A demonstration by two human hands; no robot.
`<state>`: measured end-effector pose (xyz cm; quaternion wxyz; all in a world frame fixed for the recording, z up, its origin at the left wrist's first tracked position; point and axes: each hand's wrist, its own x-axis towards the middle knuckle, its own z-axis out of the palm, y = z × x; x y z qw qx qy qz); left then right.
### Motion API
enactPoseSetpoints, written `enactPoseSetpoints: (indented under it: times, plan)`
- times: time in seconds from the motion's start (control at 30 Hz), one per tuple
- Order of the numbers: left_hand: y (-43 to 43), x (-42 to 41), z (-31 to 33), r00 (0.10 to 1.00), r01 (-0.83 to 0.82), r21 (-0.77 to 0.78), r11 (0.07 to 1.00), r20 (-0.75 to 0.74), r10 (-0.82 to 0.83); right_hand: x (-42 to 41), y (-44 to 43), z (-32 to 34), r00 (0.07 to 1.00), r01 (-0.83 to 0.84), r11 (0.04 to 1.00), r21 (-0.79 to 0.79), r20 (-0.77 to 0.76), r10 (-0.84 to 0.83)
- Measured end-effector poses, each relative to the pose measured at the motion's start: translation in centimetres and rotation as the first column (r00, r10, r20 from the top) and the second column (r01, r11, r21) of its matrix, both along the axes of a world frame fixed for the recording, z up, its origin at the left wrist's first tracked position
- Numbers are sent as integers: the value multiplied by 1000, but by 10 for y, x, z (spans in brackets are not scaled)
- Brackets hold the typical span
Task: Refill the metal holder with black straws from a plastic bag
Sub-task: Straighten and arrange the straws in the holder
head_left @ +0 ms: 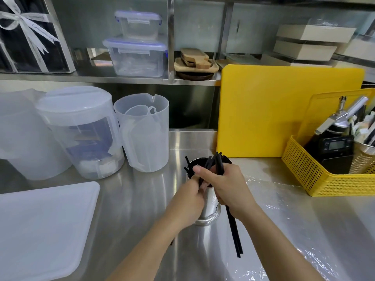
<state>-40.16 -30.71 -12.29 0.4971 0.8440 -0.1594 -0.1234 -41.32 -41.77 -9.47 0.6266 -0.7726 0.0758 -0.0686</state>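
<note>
Two hands meet over the work near the middle of the desk [274,230]. The right hand [225,189] is closed around a loose bundle of black straws [216,161], their far ends fanned above the fist and their near ends trailing down past the wrist toward the viewer. The left hand [189,201] curls against the left side of the metal holder [210,207], apparently steadying it; whether its fingers also pinch a straw I cannot tell. The holder stands upright between the two hands, a few straws already poking out of its mouth. A clear plastic bag [269,199] lies flat and crinkled on the desk to the right. Further right sits a yellow basket [316,179]; far left stand translucent jugs [142,134].

The straws look light, thin and smooth, likely to slip and splay, so gripping the bundle firmly near its middle seems wise. The narrow holder could tip and wants bracing.
</note>
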Motion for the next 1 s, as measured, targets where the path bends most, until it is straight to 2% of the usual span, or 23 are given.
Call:
enactPoseSetpoints:
  times: [0.03,0.07,0.13,0.2,0.27,0.3,0.37,0.43,0.6,0.73,0.9,1.0]
  plan:
    - [0,-1,-1,997,-16,83,996,72,10,1,1,-1,1000,8,999,-45,12,-7]
    - [1,-2,-2,994,-31,89,996,109,21,1,2,-2,1000,13,998,-67,20,-11]
    - [2,-5,1,996,10,-1,1000,90,-10,0,0,-2,1000,-14,999,34,11,13]
    - [5,-5,3,994,66,-227,972,-74,-85,-3,-3,-1,995,-87,973,214,-18,93]
    - [9,-7,10,938,8,-478,878,-301,-173,-4,-7,1,987,-146,939,312,-24,161]
    - [10,-7,12,906,-45,-547,836,-374,-196,-4,-9,0,984,-156,930,334,-25,174]
    - [10,-8,12,901,-82,-550,831,-397,-174,-4,-11,-2,986,-150,923,355,-21,168]
    - [9,-9,12,922,-56,-519,853,-355,-156,-4,-12,-5,988,-135,908,398,-19,155]
    - [10,-7,12,924,-25,-535,845,-335,-184,-5,-16,-8,982,-164,820,549,12,189]
    - [8,-7,12,923,-41,-546,837,-341,-177,-4,-16,-10,985,-149,811,566,10,174]
    - [7,-10,10,914,-46,-547,836,-360,-185,-3,-17,-13,997,-51,835,547,-13,70]
    - [5,-8,8,895,-170,-532,830,-435,-96,0,-20,-14,995,100,854,510,-50,-87]
